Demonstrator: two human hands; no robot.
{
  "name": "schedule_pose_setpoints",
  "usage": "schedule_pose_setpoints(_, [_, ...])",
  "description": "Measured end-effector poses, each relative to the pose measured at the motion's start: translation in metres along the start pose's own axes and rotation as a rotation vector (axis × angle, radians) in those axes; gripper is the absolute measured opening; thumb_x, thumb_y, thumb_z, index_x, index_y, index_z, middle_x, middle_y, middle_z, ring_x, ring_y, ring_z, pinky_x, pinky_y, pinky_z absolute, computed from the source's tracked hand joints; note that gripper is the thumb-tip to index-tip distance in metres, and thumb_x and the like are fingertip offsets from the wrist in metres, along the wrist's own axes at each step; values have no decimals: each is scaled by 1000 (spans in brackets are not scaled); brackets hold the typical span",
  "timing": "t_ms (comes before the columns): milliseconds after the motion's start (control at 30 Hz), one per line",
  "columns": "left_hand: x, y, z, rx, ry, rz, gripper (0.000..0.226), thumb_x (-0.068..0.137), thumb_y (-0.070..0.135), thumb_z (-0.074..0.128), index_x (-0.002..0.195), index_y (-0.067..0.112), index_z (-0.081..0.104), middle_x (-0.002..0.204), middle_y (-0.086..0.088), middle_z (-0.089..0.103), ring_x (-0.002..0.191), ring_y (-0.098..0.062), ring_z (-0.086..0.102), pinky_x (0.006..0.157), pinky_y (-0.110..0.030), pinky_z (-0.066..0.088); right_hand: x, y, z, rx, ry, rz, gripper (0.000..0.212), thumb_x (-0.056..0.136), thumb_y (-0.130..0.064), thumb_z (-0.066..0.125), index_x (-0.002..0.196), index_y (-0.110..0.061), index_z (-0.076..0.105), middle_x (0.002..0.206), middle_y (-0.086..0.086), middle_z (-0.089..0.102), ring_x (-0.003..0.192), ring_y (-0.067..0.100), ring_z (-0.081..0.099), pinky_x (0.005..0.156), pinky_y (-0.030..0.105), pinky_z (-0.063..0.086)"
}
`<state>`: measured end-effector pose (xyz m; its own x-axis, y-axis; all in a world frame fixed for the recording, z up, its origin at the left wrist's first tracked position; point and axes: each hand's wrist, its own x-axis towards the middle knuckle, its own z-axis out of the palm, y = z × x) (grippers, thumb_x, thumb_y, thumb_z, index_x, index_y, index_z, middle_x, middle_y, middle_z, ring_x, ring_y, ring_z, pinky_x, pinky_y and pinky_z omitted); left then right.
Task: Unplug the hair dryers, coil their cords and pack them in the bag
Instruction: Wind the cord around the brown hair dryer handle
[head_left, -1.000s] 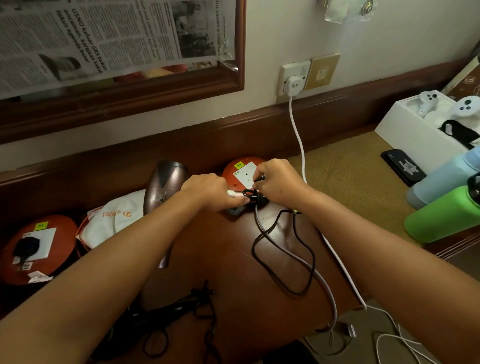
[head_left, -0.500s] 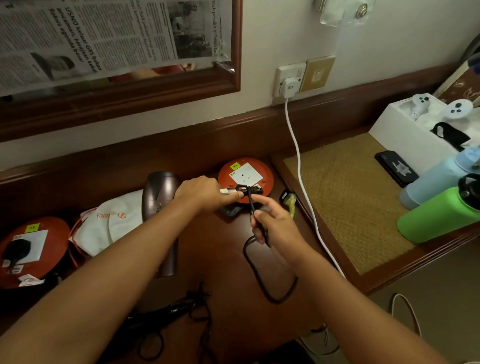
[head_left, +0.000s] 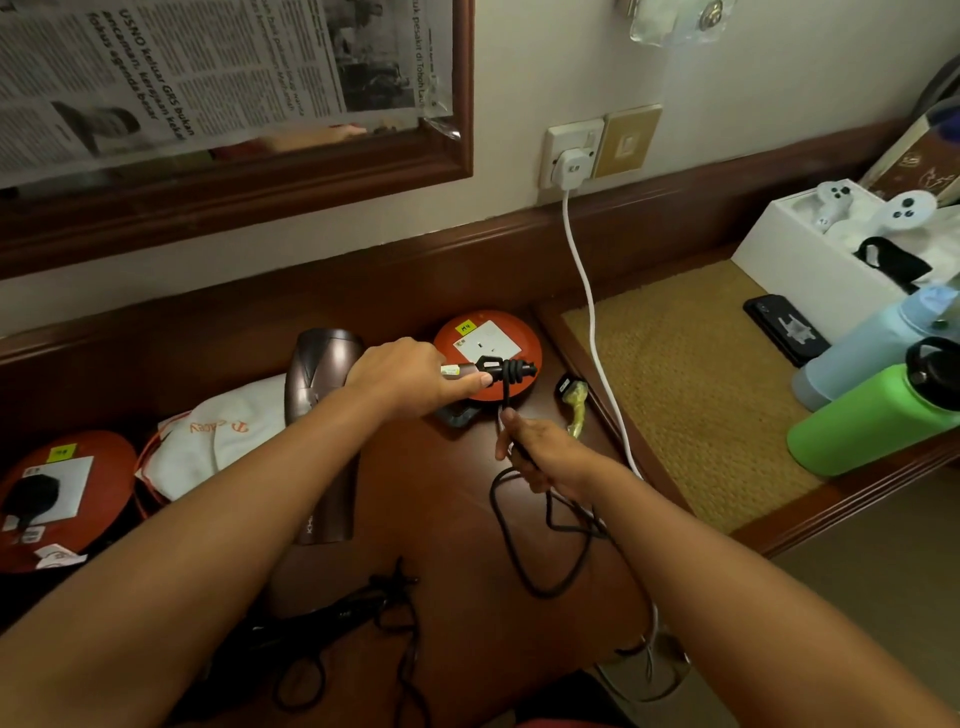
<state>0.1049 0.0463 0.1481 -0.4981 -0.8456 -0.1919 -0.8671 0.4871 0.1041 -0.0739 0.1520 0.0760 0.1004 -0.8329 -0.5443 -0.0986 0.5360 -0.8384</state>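
Observation:
A brown hair dryer (head_left: 322, 364) lies on the dark wooden desk (head_left: 436, 499), partly under my left arm. My left hand (head_left: 410, 376) grips the black cord's plug end (head_left: 501, 370), which has a few turns of cord wound round it, just above an orange socket reel (head_left: 511, 332). Just below, my right hand (head_left: 540, 452) pinches the black cord (head_left: 545, 587), whose slack loops on the desk. A black hair dryer (head_left: 322, 618) with a tangled cord lies near the front edge. The white bag (head_left: 228, 441) with orange print sits at the left.
A second orange reel (head_left: 104, 467) with a black plug in it sits far left. A white charger (head_left: 569, 166) in the wall socket trails a white cable (head_left: 592, 312) down. The raised woven mat (head_left: 701, 389) holds a white box (head_left: 800, 270), a phone (head_left: 784, 327), and blue (head_left: 857, 348) and green (head_left: 872, 421) bottles.
My right hand left the plug and slid down the black cord toward me. My left hand kept its hold by the orange reel. The slack loop on the desk shifted.

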Motion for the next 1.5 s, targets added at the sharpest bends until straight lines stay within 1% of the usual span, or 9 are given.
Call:
schedule_pose_setpoints(200, [-4,-2,-2,-18,0,23,72,79,83,29,57,19,55,61,1,56,58,-15,55,51,-28,32,7,-20,-22,-39,-70,44,48,97,-51,41,88,-8,60,54,-1,22,45,11,18,45,24,14])
schedule_pose_setpoints(467, [-10,1,-8,32,-43,100,61,83,77,36,59,23,52,61,5,53,61,-15,52,52,-29,30,16,-54,-48,-85,-25,-29,24,99,-5,40,83,-9,57,57,-2,38,50,10,32,45,21,31])
schedule_pose_setpoints(600, [-13,3,-10,38,-39,122,60,82,78,35,57,26,48,58,6,51,57,-12,49,52,-28,32,16,-74,-56,-352,78,-167,17,92,-22,61,82,-9,64,61,2,49,47,12,42,42,23,37])
schedule_pose_setpoints(733, [-13,6,-9,59,-35,137,58,80,81,34,60,29,50,60,8,51,60,-13,51,54,-29,36,21,-85,-67,-688,224,-231,39,77,-42,75,78,-4,67,67,7,56,62,18,50,55,30,40])
schedule_pose_setpoints(833, [-12,9,-6,86,-27,154,61,79,82,32,67,28,57,61,8,53,61,-12,53,54,-29,37,19,-94,-64,-776,267,-296,33,74,-43,77,77,-10,72,73,7,67,69,17,59,60,32,46])
schedule_pose_setpoints(967, [-9,10,-4,109,-52,180,66,81,80,32,77,22,63,63,7,52,65,-16,55,58,-30,40,12,-102,-59,-782,286,-333,25,74,-39,78,82,-16,76,79,2,71,80,16,66,71,35,54])
schedule_pose_setpoints(1167, [-8,9,0,88,-94,175,57,85,72,38,78,20,61,69,4,55,65,-15,55,60,-32,42,-3,-117,-48,-788,313,-412,15,82,-29,74,86,-15,75,80,0,70,77,12,64,65,23,49])
schedule_pose_setpoints(1300, [-7,12,3,74,-96,139,52,86,67,40,73,20,57,68,3,53,62,-12,50,56,-31,36,-17,-118,-34,-729,334,-442,11,85,-24,71,87,-14,74,74,0,68,62,8,58,55,17,44])
schedule_pose_setpoints(1500, [-4,6,6,-31,-80,63,51,86,68,40,71,21,56,70,1,54,70,-21,56,57,-31,36,-30,-100,-15,-604,420,-510,14,87,-20,67,89,-9,75,78,3,69,72,13,62,63,23,46])
